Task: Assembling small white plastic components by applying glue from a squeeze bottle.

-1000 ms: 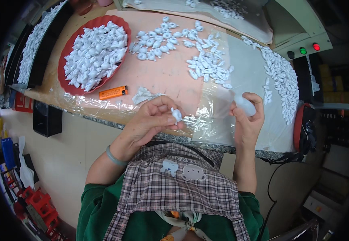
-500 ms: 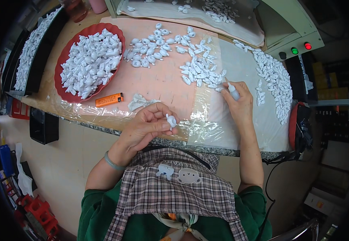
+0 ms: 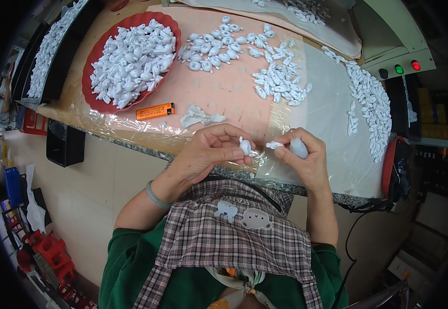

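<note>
Between the thumb and fingers of my left hand [image 3: 211, 154] is a small rounded white plastic part [image 3: 245, 146] with little stubs on it. Facing it, my right hand [image 3: 310, 164] pinches a slimmer white plastic piece [image 3: 273, 145] between thumb and forefinger. A small pale squeeze bottle [image 3: 299, 149] is tucked in that same hand, its tip hidden. The two parts are a short gap apart, above the table's front edge. Beyond my hands lie a pile of slim white pieces [image 3: 280, 82] and a group of rounded white parts [image 3: 211, 47].
A red scalloped bowl [image 3: 91, 98] heaped with white parts stands at the left, near an orange lighter [image 3: 155, 112] and crumpled tissue [image 3: 199, 117]. More slim pieces [image 3: 370, 105] cover the right side. A pale machine housing [image 3: 407, 41] with lit buttons stands at the back right.
My right hand has come back from the pile toward my left hand, now with a slim white piece in its pinch. The bottle has turned in that hand. The whole view has shifted slightly.
</note>
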### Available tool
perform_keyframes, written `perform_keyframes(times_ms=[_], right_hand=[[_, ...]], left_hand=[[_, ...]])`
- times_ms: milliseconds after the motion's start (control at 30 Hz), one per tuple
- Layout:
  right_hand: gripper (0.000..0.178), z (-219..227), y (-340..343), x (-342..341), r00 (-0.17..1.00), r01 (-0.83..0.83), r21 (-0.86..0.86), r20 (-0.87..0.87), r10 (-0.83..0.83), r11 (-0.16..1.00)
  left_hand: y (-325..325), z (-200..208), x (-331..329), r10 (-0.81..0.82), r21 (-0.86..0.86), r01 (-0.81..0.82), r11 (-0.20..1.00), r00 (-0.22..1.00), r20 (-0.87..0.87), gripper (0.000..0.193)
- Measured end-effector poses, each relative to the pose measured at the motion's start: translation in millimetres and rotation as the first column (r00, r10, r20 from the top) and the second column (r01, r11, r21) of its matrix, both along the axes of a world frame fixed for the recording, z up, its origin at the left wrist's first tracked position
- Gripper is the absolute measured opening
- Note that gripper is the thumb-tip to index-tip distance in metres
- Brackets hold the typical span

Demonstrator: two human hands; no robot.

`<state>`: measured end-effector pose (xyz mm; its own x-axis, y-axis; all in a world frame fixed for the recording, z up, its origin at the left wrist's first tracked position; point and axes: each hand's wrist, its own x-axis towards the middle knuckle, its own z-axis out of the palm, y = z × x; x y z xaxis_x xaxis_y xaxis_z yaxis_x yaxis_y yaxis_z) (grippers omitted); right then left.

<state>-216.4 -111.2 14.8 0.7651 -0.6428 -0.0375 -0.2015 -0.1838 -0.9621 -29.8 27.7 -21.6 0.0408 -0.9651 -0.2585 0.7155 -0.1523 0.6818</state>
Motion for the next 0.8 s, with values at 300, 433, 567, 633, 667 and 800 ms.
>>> perform_keyframes(times_ms=[300,433,567,633,667,800], right_hand=[[0.009,-7,24,6,0.993,0.012,0.107,0.113,-0.024,0.994],[0.009,-9,27,7,0.996,-0.025,-0.004,0.086,0.026,1.000],[0.009,-11,33,6,0.996,-0.029,0.103,0.084,0.021,0.994],[0.010,-14,34,4,0.989,-0.060,0.166,0.140,0.037,0.984],[0.010,-15,34,3,0.979,-0.094,0.224,0.196,0.049,0.970],[0.010,-16,36,-1,0.978,-0.119,0.302,0.198,0.060,0.946]], left_hand=[[3,4,-5,-0.023,0.034,0.020,0.999,0.997,0.079,0.028],[3,3,-6,-0.046,0.018,0.044,0.999,0.990,0.130,0.027],[5,7,-7,-0.040,0.043,0.033,0.999,0.986,0.162,0.025],[5,9,-6,-0.046,0.013,0.044,0.999,0.980,0.192,0.024],[5,9,-5,-0.050,-0.018,0.056,0.998,0.974,0.222,0.023],[4,11,-3,-0.077,-0.016,0.081,0.997,0.982,0.171,0.023]])
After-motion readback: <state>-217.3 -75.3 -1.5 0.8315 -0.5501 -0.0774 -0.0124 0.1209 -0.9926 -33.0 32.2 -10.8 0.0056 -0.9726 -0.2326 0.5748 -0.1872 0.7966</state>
